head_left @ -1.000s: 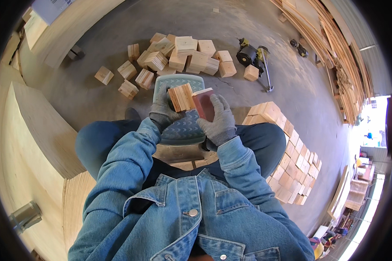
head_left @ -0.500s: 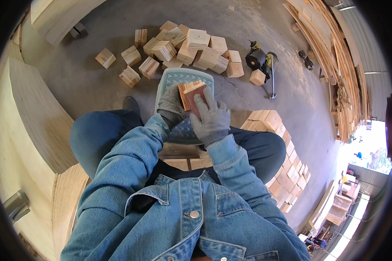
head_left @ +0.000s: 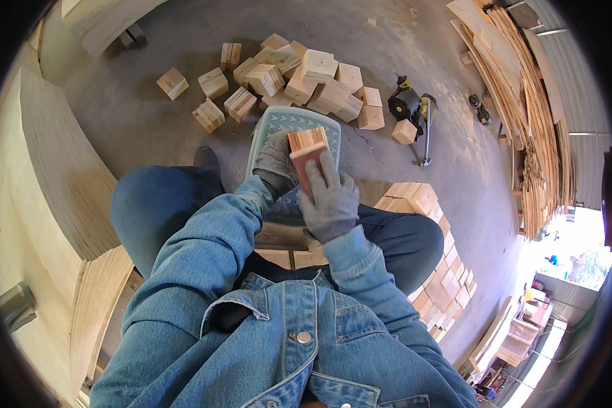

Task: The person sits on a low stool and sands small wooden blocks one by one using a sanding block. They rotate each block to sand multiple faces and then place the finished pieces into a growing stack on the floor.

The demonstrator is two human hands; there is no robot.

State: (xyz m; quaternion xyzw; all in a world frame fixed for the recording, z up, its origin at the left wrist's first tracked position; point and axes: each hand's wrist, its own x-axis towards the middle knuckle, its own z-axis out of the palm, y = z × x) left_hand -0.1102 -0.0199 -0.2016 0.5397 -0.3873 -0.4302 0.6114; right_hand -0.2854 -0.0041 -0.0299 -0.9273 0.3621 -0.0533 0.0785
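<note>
1. While the left hand (head_left: pixel 277 163), in a grey glove, is curling partway closed around the left side of a wooden block (head_left: pixel 306 139), some of its fingers are hiding behind the wood.
2. The right hand (head_left: pixel 330 204), gloved likewise, is holding a reddish-brown sanding pad (head_left: pixel 302 167); its fingers are lying partly spread and nearly straight across the pad, and how firmly it is pressing, I cannot tell.
3. The block is sitting between the two hands, above a pale green plastic stool (head_left: pixel 296 120), and is showing striped layers along its upper face; the pad is covering its nearer side and appears to be touching it.
4. The person is sitting with knees apart and is wearing a blue denim jacket (head_left: pixel 251 340) and dark trousers (head_left: pixel 153 211).
5. Beyond the stool, a loose pile of wooden blocks (head_left: pixel 319 66) is resting on the grey floor (head_left: pixel 415 47), with several more lying apart at its left.
6. Right of the pile, a dark power tool (head_left: pixel 404 103) with yellow-green parts is standing, and a single block (head_left: pixel 404 132) is sitting just beside it.
7. Near the right knee, closely set blocks (head_left: pixel 449 282) are forming a stack.
8. Farther right, long boards (head_left: pixel 506 95) are lying together.
</note>
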